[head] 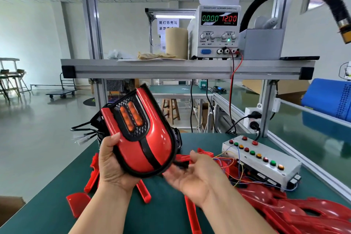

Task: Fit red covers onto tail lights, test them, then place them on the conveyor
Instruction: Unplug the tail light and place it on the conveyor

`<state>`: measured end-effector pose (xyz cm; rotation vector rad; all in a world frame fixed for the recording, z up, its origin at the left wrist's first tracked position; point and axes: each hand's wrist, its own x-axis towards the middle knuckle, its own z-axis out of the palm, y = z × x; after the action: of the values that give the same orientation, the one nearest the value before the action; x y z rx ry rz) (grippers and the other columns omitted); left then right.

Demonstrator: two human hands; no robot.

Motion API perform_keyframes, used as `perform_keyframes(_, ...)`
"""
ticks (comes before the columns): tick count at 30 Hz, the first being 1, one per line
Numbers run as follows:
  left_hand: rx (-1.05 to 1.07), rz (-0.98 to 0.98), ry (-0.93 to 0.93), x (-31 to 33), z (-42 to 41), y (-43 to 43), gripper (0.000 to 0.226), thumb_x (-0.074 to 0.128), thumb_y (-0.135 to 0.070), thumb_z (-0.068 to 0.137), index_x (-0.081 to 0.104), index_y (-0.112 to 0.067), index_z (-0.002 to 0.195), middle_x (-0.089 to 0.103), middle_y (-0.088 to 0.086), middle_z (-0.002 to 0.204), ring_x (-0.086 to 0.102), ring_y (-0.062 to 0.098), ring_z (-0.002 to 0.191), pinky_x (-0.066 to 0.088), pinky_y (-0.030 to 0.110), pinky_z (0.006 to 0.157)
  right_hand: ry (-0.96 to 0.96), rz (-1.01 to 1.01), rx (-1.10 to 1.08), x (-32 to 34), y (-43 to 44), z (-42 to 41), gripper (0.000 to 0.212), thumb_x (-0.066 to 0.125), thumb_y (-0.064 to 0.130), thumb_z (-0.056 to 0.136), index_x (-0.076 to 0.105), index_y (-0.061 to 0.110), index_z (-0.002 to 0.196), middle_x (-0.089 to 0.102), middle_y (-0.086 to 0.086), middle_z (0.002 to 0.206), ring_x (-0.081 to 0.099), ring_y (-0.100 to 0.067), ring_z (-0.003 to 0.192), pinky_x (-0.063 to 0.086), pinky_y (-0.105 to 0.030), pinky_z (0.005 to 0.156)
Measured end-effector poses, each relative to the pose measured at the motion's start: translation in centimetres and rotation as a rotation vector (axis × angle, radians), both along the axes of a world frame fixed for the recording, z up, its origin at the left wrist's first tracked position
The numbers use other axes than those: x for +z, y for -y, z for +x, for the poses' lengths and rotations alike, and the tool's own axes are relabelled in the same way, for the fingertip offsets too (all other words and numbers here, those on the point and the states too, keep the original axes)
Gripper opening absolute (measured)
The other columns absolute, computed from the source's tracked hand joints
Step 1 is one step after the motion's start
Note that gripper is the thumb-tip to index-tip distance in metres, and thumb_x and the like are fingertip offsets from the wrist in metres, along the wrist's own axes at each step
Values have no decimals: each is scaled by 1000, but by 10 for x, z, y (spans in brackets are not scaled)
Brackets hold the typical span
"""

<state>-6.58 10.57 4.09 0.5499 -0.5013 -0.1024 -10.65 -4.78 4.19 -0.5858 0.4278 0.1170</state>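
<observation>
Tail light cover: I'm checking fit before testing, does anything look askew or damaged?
Nothing stands out: the red cover sits evenly inside the black rim of the tail light held by the left hand, no visible cracks.

Item: tail light [152, 146] in my left hand [112, 167], glossy red plastic, matt black rim. Lower left: bench mat [43, 211], matt green. Centre: shelf rail [190, 71], smooth grey metal.

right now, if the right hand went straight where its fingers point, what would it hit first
Probably the black lower rim of the tail light in the left hand; depth is unclear.
</observation>
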Motion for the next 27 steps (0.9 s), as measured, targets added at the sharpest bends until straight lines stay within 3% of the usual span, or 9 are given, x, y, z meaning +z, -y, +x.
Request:
perform_keyframes(3,-33,61,-2,-11,-1,-4,48,80,-32,46,79,-14,90,76,10,93,73,29,83,59,46,72,1,-24,-196,23,19,13,20,33,16,104,43,8,88,48,-11,69,41,-14,44,38,-17,38)
perform_keyframes(7,-98,263,-30,-15,-2,-7,43,69,-19,43,79,-6,83,75,16,82,73,30,72,60,41,66,73,-886,-279,24,34,21,31,55,25,95,57,6,71,51,-3,62,43,-16,50,37,-25,50)
perform_keyframes(9,-142,382,-2,-8,-3,-7,42,66,-22,43,78,-1,77,74,18,76,73,30,66,60,36,60,197,-1248,-355,23,36,15,32,66,30,88,63,23,57,56,6,53,49,-12,50,40,-27,55)
perform_keyframes(12,-128,483,70,4,-2,-5,41,67,-23,48,78,-2,82,74,19,80,73,30,69,60,35,61,258,-1577,-206,18,40,12,24,64,15,80,64,13,55,61,-1,54,52,-19,49,46,-31,54)
perform_keyframes(14,-133,493,66,6,0,-2,43,68,-24,49,78,-3,86,74,20,85,73,31,74,60,36,63,368,-1315,-3,14,40,8,12,63,3,80,65,-2,70,63,-10,61,55,-19,49,51,-34,49)
perform_keyframes(17,-160,476,-34,-3,2,9,46,73,-25,44,79,-2,83,74,21,84,73,32,73,59,36,61,504,-726,130,6,34,3,5,66,5,79,65,5,75,58,-5,55,47,-9,37,36,-18,35)
perform_keyframes(21,-184,553,-133,-11,1,18,52,74,-36,51,78,-2,90,73,23,94,72,34,80,59,40,70,566,-561,74,-3,35,2,7,67,12,74,68,6,77,61,-12,63,49,-18,48,32,-24,48)
perform_keyframes(24,-240,659,-139,-9,1,22,56,73,-42,55,77,-3,95,72,23,100,71,34,86,58,40,75,530,-491,178,3,46,-2,34,71,9,70,61,0,102,44,-20,82,40,-21,67,28,-31,59)
perform_keyframes(27,-296,652,-113,-6,0,31,54,74,-40,54,77,-2,92,72,23,96,71,33,80,58,38,70,523,-489,258,12,61,-8,14,66,3,70,68,1,84,56,-18,76,52,-23,63,46,-30,59)
